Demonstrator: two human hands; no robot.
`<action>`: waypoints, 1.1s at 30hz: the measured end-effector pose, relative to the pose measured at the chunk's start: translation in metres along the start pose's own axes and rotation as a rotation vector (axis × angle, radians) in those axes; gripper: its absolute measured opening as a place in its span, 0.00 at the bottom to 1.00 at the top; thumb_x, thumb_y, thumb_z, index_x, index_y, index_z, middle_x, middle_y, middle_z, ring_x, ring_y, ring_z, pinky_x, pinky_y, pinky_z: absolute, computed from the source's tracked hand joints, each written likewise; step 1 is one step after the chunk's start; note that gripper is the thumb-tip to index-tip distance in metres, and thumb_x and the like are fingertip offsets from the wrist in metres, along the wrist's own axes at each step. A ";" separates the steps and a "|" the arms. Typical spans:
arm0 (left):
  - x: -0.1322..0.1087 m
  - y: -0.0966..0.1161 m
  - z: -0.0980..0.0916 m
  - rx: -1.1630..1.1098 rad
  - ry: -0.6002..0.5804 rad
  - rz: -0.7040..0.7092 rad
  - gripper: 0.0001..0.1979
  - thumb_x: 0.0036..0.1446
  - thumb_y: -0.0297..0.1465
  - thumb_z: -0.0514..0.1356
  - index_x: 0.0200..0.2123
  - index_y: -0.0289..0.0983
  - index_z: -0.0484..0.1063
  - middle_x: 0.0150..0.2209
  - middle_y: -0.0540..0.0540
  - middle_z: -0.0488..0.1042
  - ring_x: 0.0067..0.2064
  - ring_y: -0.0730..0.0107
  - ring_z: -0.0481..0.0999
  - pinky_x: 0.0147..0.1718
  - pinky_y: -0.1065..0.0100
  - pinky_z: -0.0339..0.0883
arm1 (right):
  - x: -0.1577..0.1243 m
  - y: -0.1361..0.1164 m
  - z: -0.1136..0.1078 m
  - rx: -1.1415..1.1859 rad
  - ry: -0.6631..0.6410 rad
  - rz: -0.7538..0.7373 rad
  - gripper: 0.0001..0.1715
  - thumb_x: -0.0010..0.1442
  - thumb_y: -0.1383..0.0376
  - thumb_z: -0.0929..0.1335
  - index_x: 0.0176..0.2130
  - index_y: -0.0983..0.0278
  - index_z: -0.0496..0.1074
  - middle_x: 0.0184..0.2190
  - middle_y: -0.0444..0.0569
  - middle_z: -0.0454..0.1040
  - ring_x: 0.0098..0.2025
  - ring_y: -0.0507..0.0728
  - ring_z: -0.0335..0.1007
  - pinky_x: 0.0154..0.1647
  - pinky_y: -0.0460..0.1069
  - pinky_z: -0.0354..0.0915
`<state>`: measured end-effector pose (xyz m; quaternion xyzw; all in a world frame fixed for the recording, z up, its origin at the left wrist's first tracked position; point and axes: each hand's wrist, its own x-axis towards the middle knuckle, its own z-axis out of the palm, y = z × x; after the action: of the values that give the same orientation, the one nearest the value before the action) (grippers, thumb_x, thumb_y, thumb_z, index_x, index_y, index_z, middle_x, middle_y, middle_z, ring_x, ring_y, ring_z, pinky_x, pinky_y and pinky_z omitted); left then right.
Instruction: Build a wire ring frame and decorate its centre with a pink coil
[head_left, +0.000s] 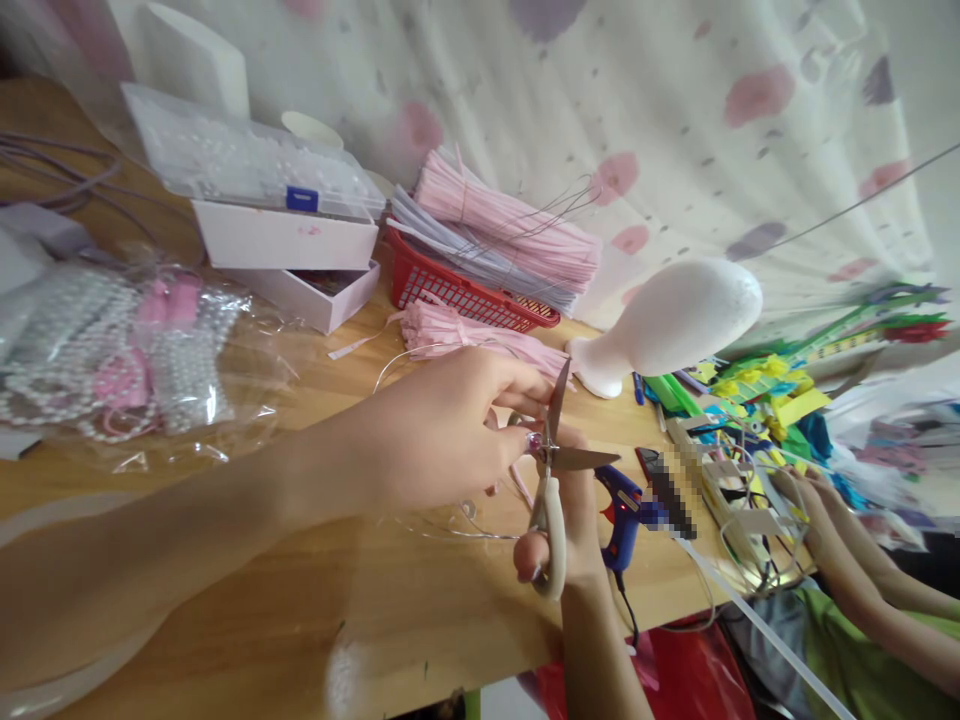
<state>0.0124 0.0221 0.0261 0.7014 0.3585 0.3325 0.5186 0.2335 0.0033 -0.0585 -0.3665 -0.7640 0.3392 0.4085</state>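
Note:
My right hand [574, 510] holds a pair of scissors [553, 525] with pale handles, the thumb through one loop. Their blades are spread apart and point up and to the right. My left hand [427, 430] reaches in from the left with its fingers pinched close to the blades. Thin silvery wire [401, 362] loops out from behind that hand, and it seems to run into the fingers. A small sparkly purple spot shows at the thumb tip; whether it is a bead or the nail, I cannot tell. Pink fuzzy stems [465, 330] lie in a bundle just beyond.
A red basket [465, 290] holds pink and grey stem bundles. Beside it stand a white foam head [682, 320] and a blue glue gun [622, 515]. Bagged pearl strings [187, 370] and a clear bead box [247, 165] occupy the left. At right, another person's hands [814, 510] work.

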 end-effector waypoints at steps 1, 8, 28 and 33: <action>0.000 0.000 0.000 0.002 -0.003 -0.005 0.20 0.60 0.24 0.58 0.52 0.42 0.79 0.19 0.58 0.73 0.19 0.72 0.71 0.29 0.70 0.68 | 0.000 0.000 0.000 -0.001 -0.003 0.002 0.49 0.47 0.33 0.73 0.61 0.45 0.62 0.60 0.50 0.65 0.63 0.72 0.63 0.65 0.68 0.61; -0.001 0.001 0.001 0.011 -0.010 0.000 0.21 0.61 0.24 0.57 0.53 0.44 0.79 0.21 0.57 0.75 0.20 0.73 0.71 0.27 0.72 0.67 | -0.001 -0.003 -0.001 -0.017 -0.011 0.010 0.46 0.49 0.35 0.73 0.61 0.45 0.63 0.56 0.49 0.67 0.59 0.70 0.67 0.61 0.64 0.64; 0.001 -0.017 0.005 -0.194 -0.016 -0.013 0.27 0.61 0.25 0.56 0.62 0.49 0.71 0.58 0.46 0.77 0.20 0.84 0.68 0.18 0.79 0.64 | -0.001 -0.011 0.005 -0.045 0.068 0.041 0.20 0.63 0.49 0.71 0.50 0.55 0.69 0.37 0.44 0.68 0.37 0.56 0.67 0.38 0.50 0.68; 0.001 -0.018 0.005 -0.190 -0.018 -0.016 0.28 0.60 0.22 0.57 0.61 0.48 0.73 0.57 0.47 0.78 0.20 0.85 0.68 0.18 0.80 0.64 | -0.003 -0.006 0.005 0.004 0.058 0.062 0.22 0.62 0.49 0.71 0.51 0.54 0.68 0.36 0.43 0.66 0.35 0.54 0.63 0.34 0.48 0.64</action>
<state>0.0141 0.0248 0.0076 0.6491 0.3262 0.3548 0.5885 0.2285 -0.0035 -0.0566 -0.3990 -0.7395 0.3426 0.4202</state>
